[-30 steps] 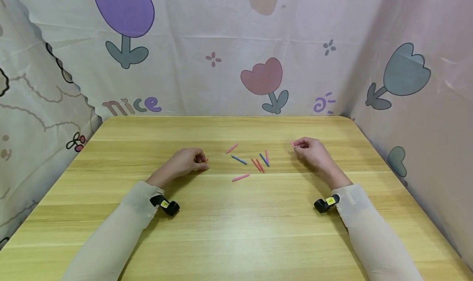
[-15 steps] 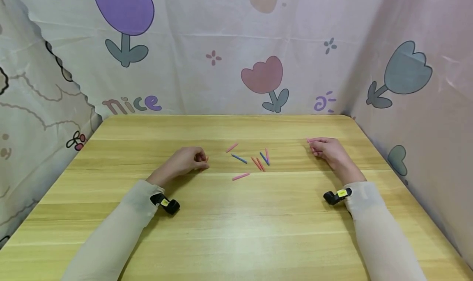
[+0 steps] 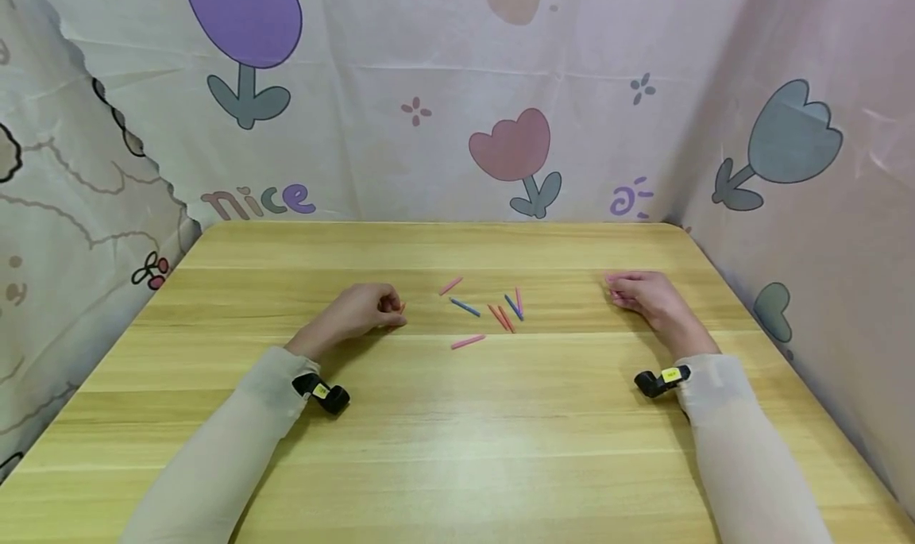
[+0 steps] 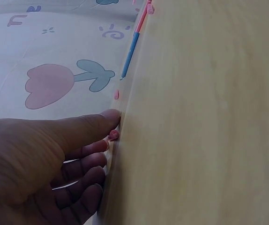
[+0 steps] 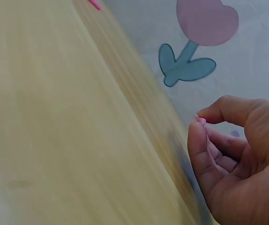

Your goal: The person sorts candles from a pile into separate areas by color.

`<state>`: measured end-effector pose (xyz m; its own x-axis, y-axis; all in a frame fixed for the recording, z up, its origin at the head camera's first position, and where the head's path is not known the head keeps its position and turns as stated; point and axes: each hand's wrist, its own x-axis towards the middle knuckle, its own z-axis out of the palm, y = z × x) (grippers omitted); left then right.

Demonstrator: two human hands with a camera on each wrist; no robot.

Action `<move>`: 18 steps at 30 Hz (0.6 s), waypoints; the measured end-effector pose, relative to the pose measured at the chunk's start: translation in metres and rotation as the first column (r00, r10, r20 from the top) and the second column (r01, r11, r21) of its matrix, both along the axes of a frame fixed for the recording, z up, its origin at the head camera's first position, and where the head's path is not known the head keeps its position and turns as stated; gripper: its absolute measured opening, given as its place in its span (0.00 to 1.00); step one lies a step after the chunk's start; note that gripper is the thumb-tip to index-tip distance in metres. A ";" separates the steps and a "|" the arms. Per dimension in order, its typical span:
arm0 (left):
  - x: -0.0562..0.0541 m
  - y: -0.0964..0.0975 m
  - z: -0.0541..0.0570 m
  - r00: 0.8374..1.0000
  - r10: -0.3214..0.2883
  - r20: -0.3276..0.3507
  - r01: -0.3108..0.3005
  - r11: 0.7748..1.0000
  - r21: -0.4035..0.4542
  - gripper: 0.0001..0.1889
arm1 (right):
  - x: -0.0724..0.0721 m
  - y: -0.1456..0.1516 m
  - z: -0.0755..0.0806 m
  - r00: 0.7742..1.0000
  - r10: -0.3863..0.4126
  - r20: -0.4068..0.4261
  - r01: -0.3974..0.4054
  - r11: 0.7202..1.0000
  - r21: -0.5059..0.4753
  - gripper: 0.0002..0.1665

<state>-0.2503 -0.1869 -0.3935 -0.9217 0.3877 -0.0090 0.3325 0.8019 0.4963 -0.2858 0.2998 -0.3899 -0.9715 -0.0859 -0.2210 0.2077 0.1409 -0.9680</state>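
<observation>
My left hand (image 3: 360,312) rests low at the table, left of the loose sticks, with thumb and fingertips around a thin orange stick (image 3: 403,308). Only the end of that orange stick (image 4: 113,135) shows in the left wrist view. Well to the right, my right hand (image 3: 646,296) pinches a pink stick (image 5: 201,120) between thumb and index finger, most of it hidden by the fingers. Between the hands lie a far pink stick (image 3: 451,286), a blue stick (image 3: 465,306), two orange sticks (image 3: 503,318) side by side, a blue stick (image 3: 511,305) meeting a pink stick (image 3: 519,298), and a near pink stick (image 3: 468,342).
All of it lies on a wood-grain table (image 3: 457,433). A printed cloth (image 3: 372,155) with flowers and lettering hangs behind the far edge and along both sides. Small black cameras (image 3: 331,399) are strapped at both sleeve cuffs.
My right hand has moved to the right, away from the loose sticks, with the pink stick in its fingers. The left hand and the sticks on the table have stayed put.
</observation>
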 end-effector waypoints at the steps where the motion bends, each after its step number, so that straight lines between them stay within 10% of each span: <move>1: 0.000 0.000 0.000 1.000 -0.002 -0.001 0.002 1.000 -0.001 0.11 | 0.001 -0.003 0.000 1.000 0.011 -0.005 -0.011 1.000 0.023 0.28; 11: -0.001 0.001 0.000 1.000 -0.015 -0.011 0.016 1.000 0.017 0.11 | 0.000 -0.013 0.003 0.999 0.024 -0.040 -0.007 0.933 0.360 0.23; 18: 0.000 0.000 0.000 1.000 0.006 0.006 -0.006 1.000 0.004 0.11 | 0.002 -0.023 0.000 0.998 0.052 -0.043 -0.035 0.944 0.328 0.20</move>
